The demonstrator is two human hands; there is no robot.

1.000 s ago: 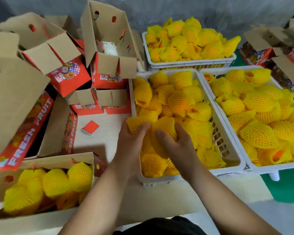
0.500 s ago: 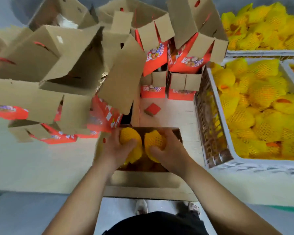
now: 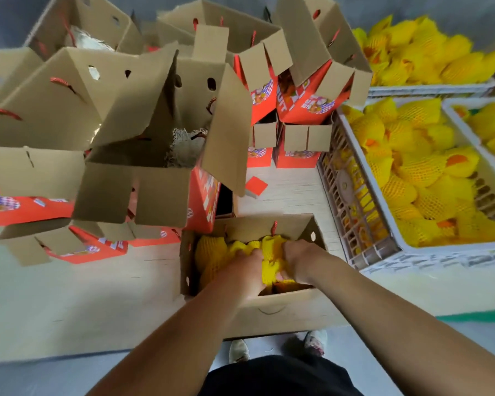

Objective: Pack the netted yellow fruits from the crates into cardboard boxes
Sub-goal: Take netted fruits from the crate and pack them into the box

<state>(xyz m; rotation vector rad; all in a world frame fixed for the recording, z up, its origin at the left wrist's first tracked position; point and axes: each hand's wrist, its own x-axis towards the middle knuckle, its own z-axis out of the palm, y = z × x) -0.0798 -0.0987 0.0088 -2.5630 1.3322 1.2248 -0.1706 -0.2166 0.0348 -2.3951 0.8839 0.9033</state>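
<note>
Both hands, the left hand (image 3: 247, 270) and right hand (image 3: 296, 260), have come down from the white crate (image 3: 363, 250) into the open cardboard box (image 3: 269, 310), fingers curled round the netted yellow fruits (image 3: 270, 252) now being seated among those already packed.

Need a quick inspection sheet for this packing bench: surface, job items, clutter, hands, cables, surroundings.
Surface: pale wood-look table, crowded.
Job's things: open cardboard box at the table's near edge, netted yellow fruits inside; white crate on the right holds more.
Clutter: empty red-printed boxes heaped at left; small red card lying loose.
Hands: left hand and right hand both inside the box on fruit; grip unclear.
Cables: nothing seen.
Surroundings: grey floor, the person's shoes below.
</note>
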